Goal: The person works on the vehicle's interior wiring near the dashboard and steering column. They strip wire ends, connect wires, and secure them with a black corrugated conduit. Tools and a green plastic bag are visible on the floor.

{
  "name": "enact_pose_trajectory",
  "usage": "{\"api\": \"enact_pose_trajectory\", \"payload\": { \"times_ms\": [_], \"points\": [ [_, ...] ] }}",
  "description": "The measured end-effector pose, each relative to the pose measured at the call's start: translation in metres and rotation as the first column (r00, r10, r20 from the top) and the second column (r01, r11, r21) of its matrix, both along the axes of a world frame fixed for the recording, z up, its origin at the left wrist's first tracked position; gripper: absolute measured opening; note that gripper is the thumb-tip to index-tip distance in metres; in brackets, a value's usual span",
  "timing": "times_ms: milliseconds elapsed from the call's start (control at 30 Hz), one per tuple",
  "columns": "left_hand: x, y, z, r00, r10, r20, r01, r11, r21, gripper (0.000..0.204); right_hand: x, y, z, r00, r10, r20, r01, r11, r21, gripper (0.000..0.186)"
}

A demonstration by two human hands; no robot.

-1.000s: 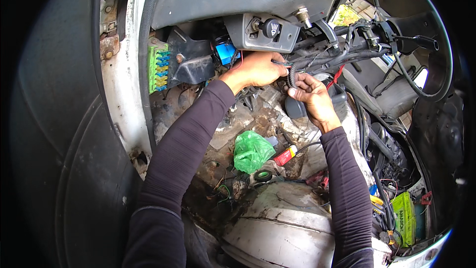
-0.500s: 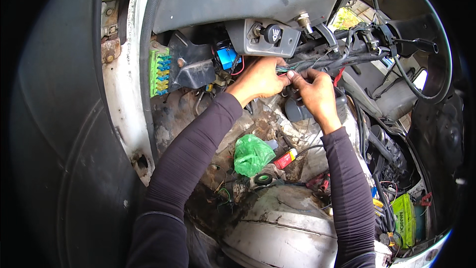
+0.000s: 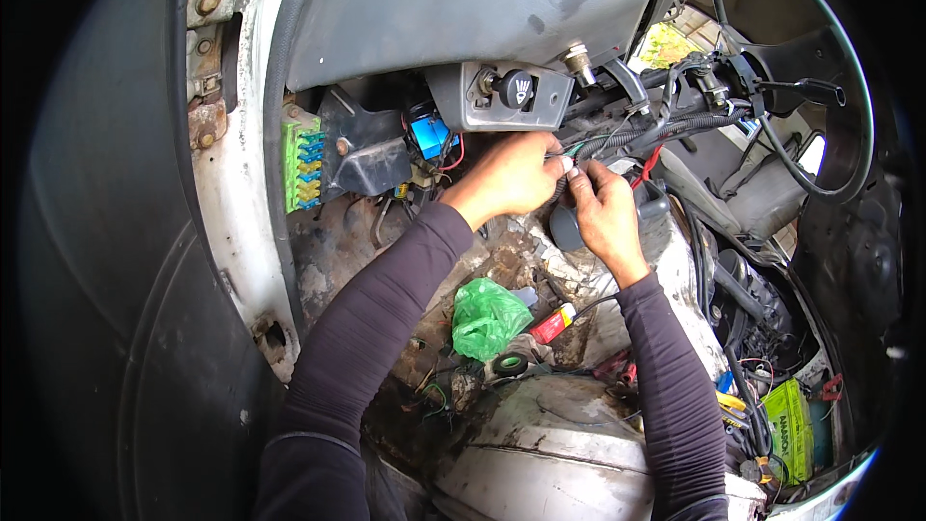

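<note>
Under the grey dashboard (image 3: 463,10), my left hand (image 3: 511,176) is closed around thin wires (image 3: 576,149) that run out of a black corrugated sleeve (image 3: 666,128). My right hand (image 3: 610,214) pinches at the same spot, its thumb and forefinger almost meeting my left fingertips. What lies right between the fingers is small and partly hidden. A switch panel with a black knob (image 3: 515,89) sits just above my hands. Left of them is a blue relay-like box (image 3: 430,135), with a red wire looping below it.
A green fuse block (image 3: 291,166) is at the left by the white door frame (image 3: 236,222). On the dirty floor lie a green plastic bag (image 3: 490,318), a red-and-white tube (image 3: 553,324) and a black tape roll (image 3: 510,364). The steering wheel (image 3: 861,68) is at the upper right.
My view has shifted slightly, so the surroundings sit a little lower and farther left. Both hands stay together at the wires; the right fingers are now more drawn together in a pinch.
</note>
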State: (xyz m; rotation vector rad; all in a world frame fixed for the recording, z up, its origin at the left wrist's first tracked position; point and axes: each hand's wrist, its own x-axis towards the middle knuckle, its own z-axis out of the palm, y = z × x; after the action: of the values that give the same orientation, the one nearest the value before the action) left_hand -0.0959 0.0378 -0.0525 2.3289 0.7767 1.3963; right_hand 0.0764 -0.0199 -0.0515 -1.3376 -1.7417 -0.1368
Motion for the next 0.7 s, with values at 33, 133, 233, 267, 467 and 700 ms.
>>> {"api": "enact_pose_trajectory", "payload": {
  "times_ms": [33,133,233,267,467,700],
  "points": [
    [0.001,-0.003,0.001,1.000,0.005,0.011,-0.005,1.000,-0.016,0.036,-0.002,-0.001,-0.001,0.999,-0.019,0.029,0.018,0.999,0.051,0.027],
    [0.001,-0.010,0.004,0.997,0.071,-0.043,-0.070,0.997,0.012,0.035,-0.002,-0.002,0.001,0.996,-0.060,0.064,0.057,0.997,0.043,0.027],
    [0.003,-0.012,0.005,0.993,0.113,-0.020,-0.113,0.994,0.011,0.039,0.005,0.001,0.001,0.999,0.001,0.049,0.000,1.000,-0.017,0.026],
    [0.004,-0.011,0.004,0.994,0.111,-0.009,-0.111,0.994,0.004,0.040,0.008,0.002,0.001,0.999,0.011,0.048,-0.010,0.999,-0.033,0.025],
    [0.010,-0.002,-0.001,0.997,0.059,0.057,-0.054,0.994,-0.090,0.043,0.016,0.006,0.002,0.992,0.123,0.029,-0.120,0.990,-0.070,0.024],
    [0.008,0.003,0.004,0.997,-0.068,0.024,0.071,0.978,-0.198,0.043,0.005,-0.031,0.031,0.877,-0.140,0.460,0.041,0.975,0.218,0.027]
  ]
}}
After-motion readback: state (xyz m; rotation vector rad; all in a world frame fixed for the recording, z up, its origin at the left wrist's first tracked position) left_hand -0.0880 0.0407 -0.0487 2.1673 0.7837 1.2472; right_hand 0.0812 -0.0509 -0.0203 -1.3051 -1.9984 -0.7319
